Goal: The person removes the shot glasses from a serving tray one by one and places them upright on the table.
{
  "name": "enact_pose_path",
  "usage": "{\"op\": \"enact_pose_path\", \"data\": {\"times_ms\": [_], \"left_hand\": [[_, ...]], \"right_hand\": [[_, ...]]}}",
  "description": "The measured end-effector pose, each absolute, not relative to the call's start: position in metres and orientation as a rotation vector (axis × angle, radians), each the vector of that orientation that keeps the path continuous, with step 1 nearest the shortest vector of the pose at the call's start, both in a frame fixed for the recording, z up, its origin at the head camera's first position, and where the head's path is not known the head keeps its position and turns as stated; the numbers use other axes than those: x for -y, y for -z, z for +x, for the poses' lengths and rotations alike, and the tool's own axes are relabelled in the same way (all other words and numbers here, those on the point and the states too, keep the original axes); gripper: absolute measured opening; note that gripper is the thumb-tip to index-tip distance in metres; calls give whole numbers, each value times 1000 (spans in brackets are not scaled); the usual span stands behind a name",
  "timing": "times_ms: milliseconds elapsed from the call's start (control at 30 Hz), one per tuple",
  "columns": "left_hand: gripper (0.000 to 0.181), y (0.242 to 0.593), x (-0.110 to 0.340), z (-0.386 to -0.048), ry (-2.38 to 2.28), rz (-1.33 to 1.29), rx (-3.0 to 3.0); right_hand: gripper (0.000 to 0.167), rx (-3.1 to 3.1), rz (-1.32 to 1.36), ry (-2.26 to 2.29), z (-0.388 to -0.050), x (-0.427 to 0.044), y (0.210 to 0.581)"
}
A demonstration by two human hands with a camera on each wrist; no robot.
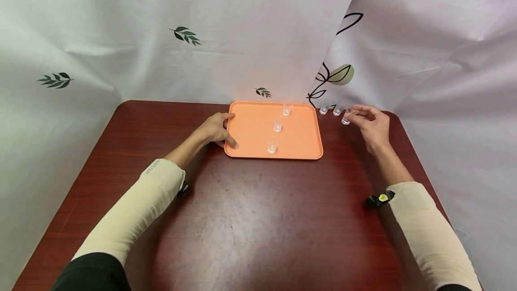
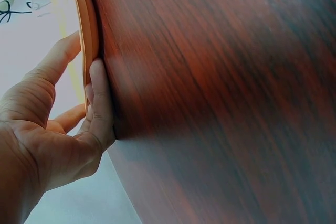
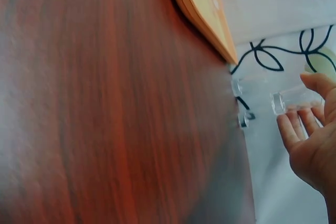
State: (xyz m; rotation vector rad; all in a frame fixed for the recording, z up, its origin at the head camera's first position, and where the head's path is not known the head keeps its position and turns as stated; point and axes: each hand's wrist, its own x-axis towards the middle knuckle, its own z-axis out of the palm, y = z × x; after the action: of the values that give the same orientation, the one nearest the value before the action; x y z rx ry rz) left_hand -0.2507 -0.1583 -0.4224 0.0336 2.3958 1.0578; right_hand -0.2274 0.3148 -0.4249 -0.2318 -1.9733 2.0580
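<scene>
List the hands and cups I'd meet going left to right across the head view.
Left hand → front cup on the tray → middle cup → back cup → first cup right of the tray → second cup right of the tray → held cup → right hand.

Far on the table [image 1: 258,223] lies a tray [image 1: 251,125] bearing three cups [image 1: 278,125], the left hand [image 1: 214,129] at its left end; right of the tray come two more cups [image 1: 324,110], then a held cup [image 1: 345,121] in the right hand [image 1: 374,128].
</scene>
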Motion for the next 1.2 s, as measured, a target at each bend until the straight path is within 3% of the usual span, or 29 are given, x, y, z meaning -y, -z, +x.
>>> {"op": "enact_pose_path", "data": {"times_ms": [567, 1200], "left_hand": [[125, 421, 157, -251, -1060, 37, -2386], [125, 424, 159, -253, -1070, 52, -2391]], "right_hand": [[30, 1979, -438, -1965, -247, -343, 431], [45, 2108, -582, -1843, -266, -341, 445]]}}
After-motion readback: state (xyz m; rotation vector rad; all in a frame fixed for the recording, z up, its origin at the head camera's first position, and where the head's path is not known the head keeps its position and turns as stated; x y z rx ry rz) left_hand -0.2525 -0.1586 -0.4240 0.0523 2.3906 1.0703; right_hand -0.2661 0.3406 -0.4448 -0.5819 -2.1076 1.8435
